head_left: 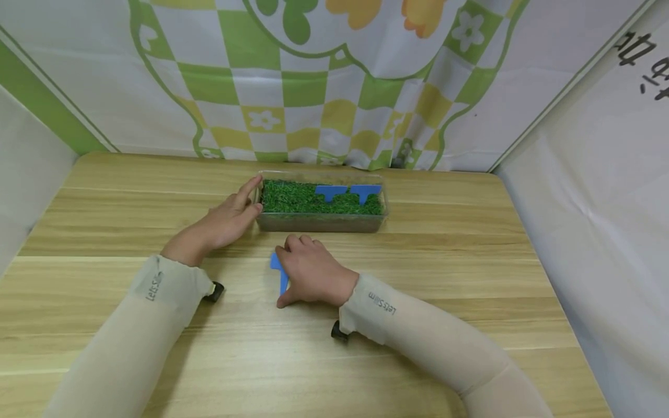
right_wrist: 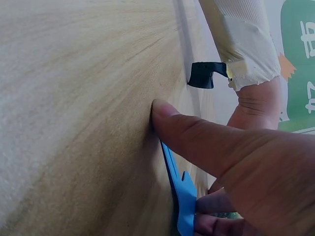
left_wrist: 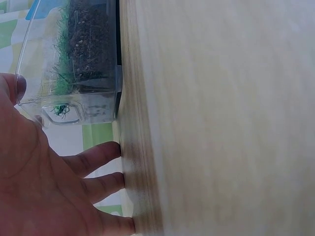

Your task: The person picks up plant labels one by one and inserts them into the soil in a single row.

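The pale wooden surface [head_left: 418, 278] is seen as smooth and matt, with fine lengthwise grain. The clear rectangular plastic tray [head_left: 324, 222] is glossy, and rough green artificial grass [head_left: 292, 200] is held in it. The flat blue plastic marker [head_left: 281, 274] looks smooth. The beige sleeves [head_left: 151, 313] are of thin stretch cloth.

wooden table [head_left: 444, 325] | backdrop [head_left: 313, 87] – green-yellow checks, flowers | white side sheets [head_left: 601, 203]

"LetsSlim" on each sleeve [head_left: 157, 285], left and right.
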`<state>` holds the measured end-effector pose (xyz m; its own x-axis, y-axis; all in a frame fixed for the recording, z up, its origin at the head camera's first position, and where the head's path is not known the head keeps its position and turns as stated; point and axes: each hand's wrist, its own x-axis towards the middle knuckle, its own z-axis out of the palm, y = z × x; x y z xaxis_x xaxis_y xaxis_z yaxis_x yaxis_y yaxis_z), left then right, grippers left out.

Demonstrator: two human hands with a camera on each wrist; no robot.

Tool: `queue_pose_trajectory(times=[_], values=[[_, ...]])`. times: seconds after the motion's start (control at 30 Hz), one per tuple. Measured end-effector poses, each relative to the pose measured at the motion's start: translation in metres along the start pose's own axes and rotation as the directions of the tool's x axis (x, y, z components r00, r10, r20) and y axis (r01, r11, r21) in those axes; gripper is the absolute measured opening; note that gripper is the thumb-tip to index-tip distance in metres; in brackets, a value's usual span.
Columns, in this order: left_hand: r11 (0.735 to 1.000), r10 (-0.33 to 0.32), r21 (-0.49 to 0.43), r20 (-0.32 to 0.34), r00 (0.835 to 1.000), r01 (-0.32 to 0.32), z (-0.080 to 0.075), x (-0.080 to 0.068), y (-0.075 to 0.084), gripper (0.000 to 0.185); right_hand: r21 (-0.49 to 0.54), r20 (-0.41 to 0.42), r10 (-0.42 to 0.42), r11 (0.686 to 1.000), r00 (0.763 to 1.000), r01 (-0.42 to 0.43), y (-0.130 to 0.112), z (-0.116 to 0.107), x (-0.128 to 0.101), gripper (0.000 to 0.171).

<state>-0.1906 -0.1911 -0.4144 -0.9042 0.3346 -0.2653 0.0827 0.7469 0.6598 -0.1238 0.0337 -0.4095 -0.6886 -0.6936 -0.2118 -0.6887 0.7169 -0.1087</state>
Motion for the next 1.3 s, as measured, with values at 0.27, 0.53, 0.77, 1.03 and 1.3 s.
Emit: queue_pose_trajectory(times=[0.27,0.53,0.77,1.03,1.3], values=[[1.0,-0.007,0.004,0.001,1.0,0.007,0.0,0.0,0.0,0.062,0.051,-0.041,0.008,0.999,0.999,-0.006,0.001,0.001,0.0,0.102],[1.0,-0.007,0.001,0.006,1.0,0.007,0.0,-0.001,0.001,0.062,0.085,-0.079,0.021,0.996,0.997,-0.014,0.01,0.0,0.002,0.064],[1.0,-0.001,0.007,0.001,1.0,0.001,0.0,0.0,0.0,0.063,0.16,-0.104,0.018,0.987,0.994,-0.001,0.015,0.0,0.002,0.041],[1.0,-0.005,0.015,-0.002,1.0,0.005,-0.001,0.0,0.002,0.063,0.244,-0.21,-0.046,0.965,0.977,0.098,0.018,-0.006,-0.001,0.029],[1.0,-0.008,0.023,-0.004,1.0,0.008,-0.001,0.0,0.002,0.064,0.254,-0.386,-0.17,0.925,0.907,0.282,0.026,-0.016,-0.006,0.025]])
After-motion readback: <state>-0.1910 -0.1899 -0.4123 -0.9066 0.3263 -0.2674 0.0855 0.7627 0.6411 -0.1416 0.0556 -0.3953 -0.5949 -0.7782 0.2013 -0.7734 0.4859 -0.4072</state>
